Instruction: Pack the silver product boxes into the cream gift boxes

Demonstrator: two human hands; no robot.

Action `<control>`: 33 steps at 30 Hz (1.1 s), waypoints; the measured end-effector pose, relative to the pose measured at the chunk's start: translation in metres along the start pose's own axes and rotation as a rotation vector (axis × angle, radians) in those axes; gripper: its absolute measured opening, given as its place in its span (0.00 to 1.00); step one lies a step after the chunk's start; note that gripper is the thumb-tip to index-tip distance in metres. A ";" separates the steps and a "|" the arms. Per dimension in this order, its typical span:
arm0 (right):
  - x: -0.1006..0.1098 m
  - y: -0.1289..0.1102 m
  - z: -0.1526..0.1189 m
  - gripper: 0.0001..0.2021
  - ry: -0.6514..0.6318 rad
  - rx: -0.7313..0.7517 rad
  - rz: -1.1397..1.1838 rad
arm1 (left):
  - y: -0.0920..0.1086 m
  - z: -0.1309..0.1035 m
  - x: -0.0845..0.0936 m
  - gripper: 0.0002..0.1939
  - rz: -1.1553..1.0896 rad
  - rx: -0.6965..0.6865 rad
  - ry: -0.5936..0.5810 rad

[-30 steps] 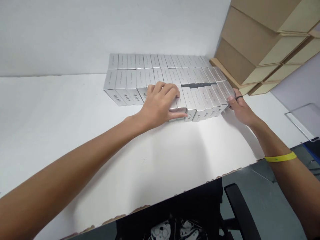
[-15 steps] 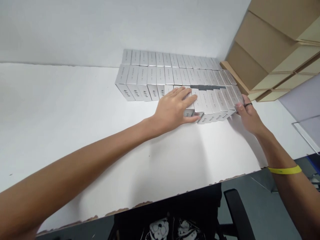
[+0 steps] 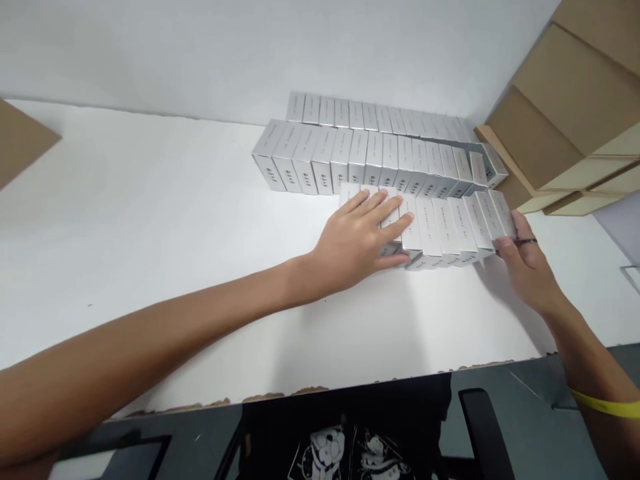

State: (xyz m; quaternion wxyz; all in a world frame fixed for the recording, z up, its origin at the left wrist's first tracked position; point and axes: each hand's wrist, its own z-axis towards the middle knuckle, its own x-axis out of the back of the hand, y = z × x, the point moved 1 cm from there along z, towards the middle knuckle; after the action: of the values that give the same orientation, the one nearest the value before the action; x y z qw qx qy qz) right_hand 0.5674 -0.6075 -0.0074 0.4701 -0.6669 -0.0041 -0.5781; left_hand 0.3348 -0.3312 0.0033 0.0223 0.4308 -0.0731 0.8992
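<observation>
Small silvery-white boxes with dark print stand upright in rows. My left hand point(image 3: 357, 237) lies with spread fingers over the tops at the left of the front row point(image 3: 443, 223), its thumb along the front faces. At the row's right end my right hand point(image 3: 530, 263) grips the last box, thumb in front and fingers behind. The front boxes are slightly staggered. Behind them stands a middle row point(image 3: 343, 150), apart from the front row at the right, where its end boxes lean. A back row point(image 3: 355, 115) stands close to the wall. My left hand hides some box fronts.
Brown cardboard boxes point(image 3: 545, 113) are stacked at the right, beside the rows' ends. A brown cardboard corner point(image 3: 23, 140) juts in at the left. The white tabletop point(image 3: 165, 200) has a ragged front edge, with a black chair armrest point(image 3: 485, 433) below it.
Both hands have drawn the front row toward me, opening a gap before the middle row. The view has shifted, bringing the left cardboard corner in. Boxes at the middle row's right end now lean.
</observation>
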 end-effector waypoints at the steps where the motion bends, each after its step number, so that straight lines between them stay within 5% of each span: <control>1: 0.001 -0.001 -0.005 0.45 -0.010 -0.025 0.014 | 0.003 -0.002 0.003 0.24 -0.005 0.001 0.001; 7: 0.002 -0.015 -0.035 0.54 -0.144 -0.089 0.105 | 0.013 -0.026 0.033 0.24 -0.045 -0.004 -0.033; 12: -0.016 -0.042 -0.026 0.56 -0.244 -0.090 0.042 | -0.009 -0.050 0.051 0.23 0.012 -0.025 -0.069; 21: -0.043 -0.089 0.022 0.48 -0.165 -0.078 -0.122 | -0.091 -0.044 0.031 0.26 -0.091 0.065 -0.179; 25: -0.043 -0.092 0.025 0.45 -0.110 -0.110 -0.191 | -0.096 -0.035 0.023 0.22 -0.114 0.101 -0.147; 30: -0.044 -0.084 0.024 0.45 -0.073 -0.091 -0.202 | -0.083 -0.045 0.042 0.24 -0.053 0.393 -0.027; 33: -0.045 -0.083 0.025 0.46 -0.068 -0.080 -0.213 | -0.102 -0.061 0.044 0.27 -0.022 0.683 0.124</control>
State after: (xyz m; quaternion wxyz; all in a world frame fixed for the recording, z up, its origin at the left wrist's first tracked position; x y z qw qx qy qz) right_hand 0.5266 -0.5212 0.0123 0.3784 -0.7003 -0.0677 -0.6015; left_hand 0.2702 -0.2222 0.0114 -0.1091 0.3586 0.2383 0.8959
